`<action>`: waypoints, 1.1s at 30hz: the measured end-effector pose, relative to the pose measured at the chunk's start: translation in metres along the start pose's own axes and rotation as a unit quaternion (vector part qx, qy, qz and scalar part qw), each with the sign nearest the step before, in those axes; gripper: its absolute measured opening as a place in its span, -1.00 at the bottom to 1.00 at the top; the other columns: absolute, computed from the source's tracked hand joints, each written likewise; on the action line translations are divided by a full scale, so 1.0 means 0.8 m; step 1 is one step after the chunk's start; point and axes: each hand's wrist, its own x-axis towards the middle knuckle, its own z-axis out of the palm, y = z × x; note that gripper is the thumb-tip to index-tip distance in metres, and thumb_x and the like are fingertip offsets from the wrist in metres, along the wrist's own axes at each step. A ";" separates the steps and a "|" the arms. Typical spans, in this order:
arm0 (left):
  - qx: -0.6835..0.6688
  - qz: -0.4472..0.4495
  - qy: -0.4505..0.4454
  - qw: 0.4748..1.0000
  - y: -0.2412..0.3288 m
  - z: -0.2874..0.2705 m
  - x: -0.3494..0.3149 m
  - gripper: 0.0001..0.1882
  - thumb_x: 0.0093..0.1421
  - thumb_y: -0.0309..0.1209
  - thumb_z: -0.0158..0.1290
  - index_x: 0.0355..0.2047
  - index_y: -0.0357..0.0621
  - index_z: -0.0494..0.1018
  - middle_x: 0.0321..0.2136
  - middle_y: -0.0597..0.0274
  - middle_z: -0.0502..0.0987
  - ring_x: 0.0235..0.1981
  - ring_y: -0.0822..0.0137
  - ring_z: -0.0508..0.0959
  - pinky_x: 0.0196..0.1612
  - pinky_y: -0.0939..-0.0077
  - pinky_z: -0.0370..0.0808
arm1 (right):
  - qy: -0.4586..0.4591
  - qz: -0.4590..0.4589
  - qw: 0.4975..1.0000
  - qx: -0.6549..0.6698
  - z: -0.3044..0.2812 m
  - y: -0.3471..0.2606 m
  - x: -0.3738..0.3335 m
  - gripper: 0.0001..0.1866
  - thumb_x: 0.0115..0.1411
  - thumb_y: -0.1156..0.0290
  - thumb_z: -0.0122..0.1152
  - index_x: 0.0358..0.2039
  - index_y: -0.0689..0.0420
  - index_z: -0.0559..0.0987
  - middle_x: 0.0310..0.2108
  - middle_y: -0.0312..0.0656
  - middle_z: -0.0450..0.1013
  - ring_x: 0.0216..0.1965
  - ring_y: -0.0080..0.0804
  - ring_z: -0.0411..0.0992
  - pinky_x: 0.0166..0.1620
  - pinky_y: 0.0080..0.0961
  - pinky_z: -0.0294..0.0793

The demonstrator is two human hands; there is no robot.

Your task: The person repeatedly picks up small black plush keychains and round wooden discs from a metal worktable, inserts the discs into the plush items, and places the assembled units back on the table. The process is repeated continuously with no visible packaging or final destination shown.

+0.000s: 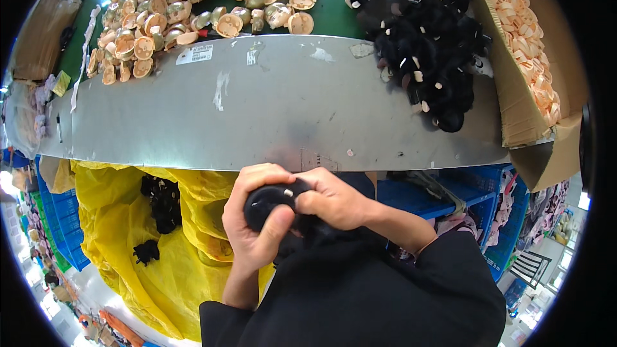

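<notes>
Close in front of my body, just off the table's near edge, my two hands grip a black rounded piece [259, 207] with a small pale tab on it. Its kind is not clear. My left hand [252, 234] wraps around its left side, thumb across the front. On the other side, the fingers and thumb of my right hand [334, 200] press on the piece beside the tab. Its lower part merges with my black clothing. Similar black pieces with pale tabs lie in a heap [421, 32] at the table's far right.
Peach and olive-gold plastic shells [173, 9] cover the far left of the metal table [276, 103]. A cardboard box [508, 99] of peach curved pieces stands at right. Below left, a yellow plastic sheet [116, 231] holds black pieces [164, 202]. Blue crates [411, 198] sit under the table.
</notes>
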 end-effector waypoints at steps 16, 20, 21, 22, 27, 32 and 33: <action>0.034 0.025 -0.030 0.999 -0.013 -0.017 -0.010 -0.31 -0.01 -0.53 0.30 0.17 -0.36 0.38 -0.01 -0.07 0.56 0.02 0.08 0.56 0.14 0.25 0.45 | -0.007 0.076 0.996 0.043 -0.028 -0.001 0.014 -0.69 0.32 0.32 -0.06 -0.42 0.29 0.53 -0.44 -0.19 0.50 -0.36 -0.53 0.43 -0.21 -0.57 0.42; 0.067 -0.014 0.030 0.997 -0.013 -0.012 -0.019 -0.28 0.00 -0.57 0.31 0.21 -0.37 0.35 -0.03 -0.07 0.56 -0.01 0.16 0.58 0.09 0.39 0.49 | 0.056 -0.044 0.972 -0.226 -0.040 -0.004 0.008 -0.62 0.38 0.22 -0.04 -0.37 0.30 0.55 -0.39 -0.09 0.54 -0.29 -0.39 0.50 -0.14 -0.46 0.46; 0.084 -0.022 0.041 0.995 -0.005 -0.010 -0.018 -0.33 0.03 -0.55 0.27 0.19 -0.37 0.36 -0.02 -0.04 0.54 -0.03 0.19 0.58 0.07 0.42 0.49 | 0.077 -0.090 0.959 -0.257 -0.041 -0.019 0.005 -0.63 0.38 0.19 0.02 -0.33 0.28 0.57 -0.38 -0.04 0.52 -0.25 -0.31 0.52 -0.09 -0.43 0.46; 0.057 -0.026 0.098 0.993 -0.013 -0.007 -0.023 -0.40 0.09 -0.46 0.21 0.15 -0.38 0.36 -0.01 -0.01 0.50 -0.05 0.20 0.56 0.06 0.42 0.48 | 0.127 -0.152 0.923 -0.330 -0.056 -0.031 0.001 -0.65 0.38 0.20 0.03 -0.30 0.27 0.57 -0.38 -0.08 0.52 -0.26 -0.36 0.50 -0.10 -0.44 0.47; 0.048 0.054 0.143 0.987 -0.020 -0.002 -0.013 -0.53 0.26 -0.39 0.02 0.16 -0.24 0.30 0.03 0.09 0.37 -0.02 0.25 0.45 0.12 0.43 0.41 | 0.474 -0.262 0.604 -0.585 -0.182 -0.210 -0.068 -0.74 0.26 0.28 0.09 -0.30 0.20 0.63 -0.44 -0.08 0.55 -0.39 -0.12 0.54 -0.22 -0.26 0.54; 0.007 0.058 0.136 0.989 -0.026 0.014 0.002 -0.44 0.21 -0.61 0.03 0.25 -0.22 0.28 0.03 0.08 0.37 0.00 0.26 0.44 0.21 0.42 0.40 | 0.649 0.032 0.327 -0.686 -0.388 -0.386 -0.230 -0.67 0.17 0.13 0.19 -0.15 0.02 0.67 -0.37 -0.08 0.62 -0.30 -0.15 0.59 -0.13 -0.23 0.54; 0.008 0.045 0.143 0.989 -0.024 0.017 0.003 -0.40 0.20 -0.68 0.05 0.28 -0.25 0.27 0.07 0.02 0.42 0.06 0.22 0.47 0.27 0.39 0.37 | 0.634 0.084 0.339 -0.690 -0.414 -0.394 -0.248 -0.68 0.13 0.12 0.23 -0.19 0.03 0.68 -0.38 -0.08 0.62 -0.29 -0.16 0.59 -0.14 -0.23 0.54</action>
